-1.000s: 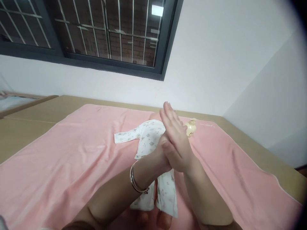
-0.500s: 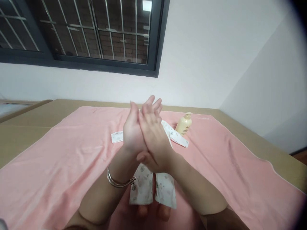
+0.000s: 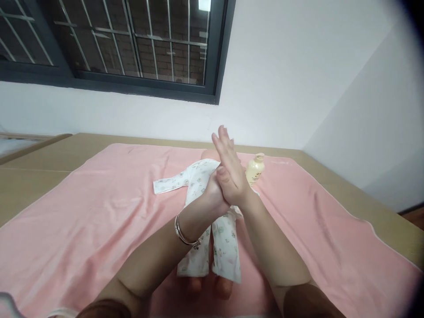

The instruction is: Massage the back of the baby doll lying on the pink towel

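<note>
My left hand (image 3: 215, 194) and my right hand (image 3: 234, 176) are pressed palm to palm above the middle of the blanket. The right fingers stretch up and away from me, lying flat with nothing in them. Most of the left fingers are hidden behind the right hand; a thumb shows between the two. Silver bangles (image 3: 180, 232) circle my left wrist. Beneath my hands a baby doll (image 3: 198, 179) in a white printed outfit lies on its back, feet toward me. My hands and forearms cover part of its body, and most of its head is out of sight.
A pale yellow pump bottle (image 3: 255, 169) stands just right of the doll. Everything rests on a pink blanket (image 3: 109, 212) with folds, spread over a tan surface (image 3: 49, 170). Behind rise a white wall (image 3: 274, 88) and a dark-framed window (image 3: 139, 39) with bars.
My joined hands have moved right and turned, the right hand now edge-on in front of the left. More of the doll's chest and left-side sleeve shows.
</note>
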The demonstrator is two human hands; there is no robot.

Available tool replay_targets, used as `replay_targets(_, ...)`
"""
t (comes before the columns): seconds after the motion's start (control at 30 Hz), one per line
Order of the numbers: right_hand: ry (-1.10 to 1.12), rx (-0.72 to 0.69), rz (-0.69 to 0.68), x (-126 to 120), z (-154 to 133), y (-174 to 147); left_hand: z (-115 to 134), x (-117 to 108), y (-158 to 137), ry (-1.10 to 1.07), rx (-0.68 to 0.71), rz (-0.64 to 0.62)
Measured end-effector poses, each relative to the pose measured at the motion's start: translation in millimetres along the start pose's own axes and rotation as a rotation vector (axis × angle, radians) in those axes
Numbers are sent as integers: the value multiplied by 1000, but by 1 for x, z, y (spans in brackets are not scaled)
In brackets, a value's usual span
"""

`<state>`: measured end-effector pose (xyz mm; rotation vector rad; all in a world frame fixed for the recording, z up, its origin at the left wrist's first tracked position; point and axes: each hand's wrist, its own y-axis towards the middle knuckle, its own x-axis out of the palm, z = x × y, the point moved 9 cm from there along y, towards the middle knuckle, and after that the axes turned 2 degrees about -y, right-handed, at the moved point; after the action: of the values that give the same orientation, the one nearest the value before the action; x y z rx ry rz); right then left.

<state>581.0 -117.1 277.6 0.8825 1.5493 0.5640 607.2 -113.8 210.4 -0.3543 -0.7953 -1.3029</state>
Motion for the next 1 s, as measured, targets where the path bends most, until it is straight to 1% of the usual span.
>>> replay_targets(0.1, -45, 106, 22, 0, 41, 4, 21, 3, 9, -83, -42, -75)
replay_targets(0.17, -72, 199, 0, 9, 72, 3, 32, -5, 21, -72, -69, -81)
replay_targets(0.2, -76, 253, -23, 15, 89, 1, 37, -15, 30, -17, -60, -55)
replay_targets(0.23, -74, 317, -60, 24, 106, -3, 44, -30, 40, 59, -24, -4)
replay_targets(0.3, -60, 457, -194, 48, 136, -13, 57, -70, 62, 277, 91, 144)
replay_targets(0.33, -50, 507, -279, 62, 145, -19, 62, -91, 72, 411, 151, 226)
replay_targets(0.37, -40, 531, -353, 74, 150, -24, 66, -111, 81, 547, 195, 297)
replay_targets(0.4, -30, 534, -413, 86, 151, -27, 64, -127, 90, 668, 202, 329)
replay_targets(0.47, -15, 479, -485, 105, 144, -31, 52, -152, 104, 820, 160, 332)
replay_targets(0.53, -11, 402, -535, 122, 136, -34, 39, -169, 110, 902, 145, 336)
replay_targets(0.6, -20, 357, -562, 133, 137, -38, 31, -177, 110, 990, 191, 336)
replay_targets(0.63, -24, 364, -556, 136, 143, -40, 28, -177, 108, 1039, 222, 330)
replay_targets(0.73, -31, 484, -524, 134, 173, -48, 23, -178, 104, 1141, 266, 310)
replay_targets(0.83, -100, 654, -575, 130, 192, -59, 21, -183, 104, 1148, 254, 333)
replay_targets(0.87, -151, 714, -599, 128, 192, -62, 21, -184, 104, 1144, 253, 343)
replay_targets(0.93, -267, 807, -629, 124, 184, -66, 21, -188, 105, 1133, 255, 354)
replay_targets(0.97, -309, 813, -635, 123, 176, -65, 21, -189, 106, 1125, 256, 358)
replay_targets(1.0, -327, 777, -640, 125, 167, -62, 20, -190, 106, 1118, 254, 359)
